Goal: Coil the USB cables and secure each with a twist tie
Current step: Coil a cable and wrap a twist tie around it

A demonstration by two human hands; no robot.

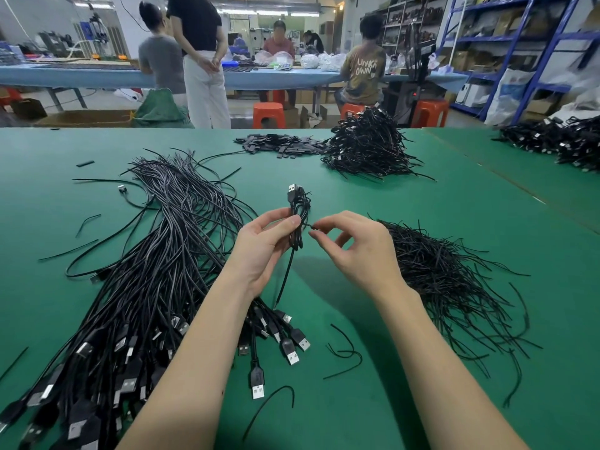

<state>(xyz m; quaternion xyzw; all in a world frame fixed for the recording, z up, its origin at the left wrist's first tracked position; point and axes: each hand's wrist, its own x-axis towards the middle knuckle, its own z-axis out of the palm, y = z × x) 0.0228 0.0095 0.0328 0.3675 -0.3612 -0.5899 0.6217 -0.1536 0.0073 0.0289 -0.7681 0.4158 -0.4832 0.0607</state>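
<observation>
Black throughout, the coiled USB cable point(298, 219) is my landmark: it stands upright above the green table point(422, 196), its USB plug point(292, 190) at the top and one loose end trailing down toward the table. I see the left hand point(263, 245) with its grip clamped on the coil, thumb pressed across the middle of the bundle and fingers curled behind it. Just right of the coil, the right hand point(357, 245) pinches the end of a twist tie point(308, 225) between thumb and forefinger; the tie sits at the coil's waist, though how far it wraps round I cannot tell.

Left of and below the coil lies a long spread of loose USB cables point(156, 254), their plugs point(292, 350) fanned out toward me. To the right of the coil, behind the right hand, rests a heap of twist ties point(448, 271), with a few stray ties on the table below it. Beyond the coil, farther up the table, sits a mound of finished coils point(367, 147), and left of that mound a scatter of small flat black pieces point(279, 144).
</observation>
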